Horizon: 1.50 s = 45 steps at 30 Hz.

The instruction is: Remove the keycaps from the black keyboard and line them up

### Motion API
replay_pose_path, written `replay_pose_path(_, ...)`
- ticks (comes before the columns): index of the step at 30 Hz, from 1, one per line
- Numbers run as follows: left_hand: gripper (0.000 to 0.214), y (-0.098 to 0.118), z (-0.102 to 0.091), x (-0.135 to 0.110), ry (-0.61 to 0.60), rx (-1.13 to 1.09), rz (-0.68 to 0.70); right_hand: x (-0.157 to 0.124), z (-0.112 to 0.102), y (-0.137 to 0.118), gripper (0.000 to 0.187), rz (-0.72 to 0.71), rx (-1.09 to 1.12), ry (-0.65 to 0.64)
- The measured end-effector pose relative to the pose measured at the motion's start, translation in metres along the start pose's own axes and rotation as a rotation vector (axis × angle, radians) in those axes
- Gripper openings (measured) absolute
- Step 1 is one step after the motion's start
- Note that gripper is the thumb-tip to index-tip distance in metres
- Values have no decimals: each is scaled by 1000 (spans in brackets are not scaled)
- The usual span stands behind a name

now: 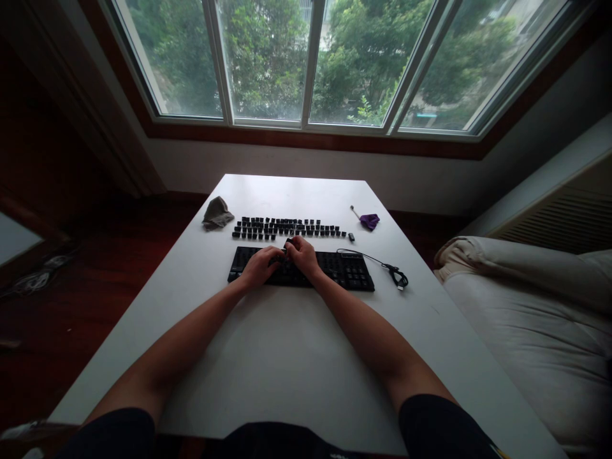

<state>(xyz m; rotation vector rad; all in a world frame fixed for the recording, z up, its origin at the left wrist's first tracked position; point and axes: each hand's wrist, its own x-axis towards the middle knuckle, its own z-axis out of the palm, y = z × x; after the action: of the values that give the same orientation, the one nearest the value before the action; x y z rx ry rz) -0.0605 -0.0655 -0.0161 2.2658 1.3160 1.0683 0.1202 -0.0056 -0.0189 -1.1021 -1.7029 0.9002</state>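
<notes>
A black keyboard (356, 274) lies across the white table, with many of its keycaps off. Over its middle, my right hand (303, 256) is closed in a pinch on a small black piece that looks like a keycap (289, 241). My left hand (261, 266) comes in from the left with fingers bent together, close to the right fingertips. What the left fingers hold, if anything, is too small to make out. Behind the keyboard, loose black keycaps (275, 227) stand in rows.
A grey cloth (217, 213) is at the far left. On the right are a purple cloth (370, 221), a thin brush-like stick (354, 211) and the coiled keyboard cable (396, 276). A cushioned seat (516, 306) flanks the table's right edge; a window is beyond.
</notes>
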Motion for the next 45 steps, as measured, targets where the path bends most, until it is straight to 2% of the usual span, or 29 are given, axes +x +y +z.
replay_pose_path(6, 25, -1, -2, 1, 51, -24, 30, -1, 0, 0, 21, 12, -4, -13)
replay_pose_path(15, 22, -7, -14, 5, -113, -234, -46, 1, 2, 5, 23, -2, 52, -69)
replay_pose_path(24, 22, -3, -21, 7, -103, -311, -98, 0, 0, -4, 26, 35, 131, -84)
replay_pose_path(36, 24, -11, -14, 7, -134, -294, -109, -1, 1, -1, 23, 7, 43, -63)
replay_pose_path(45, 25, -16, -10, 8, -99, -297, -133, 2, 2, 0, 23, 36, 104, -69)
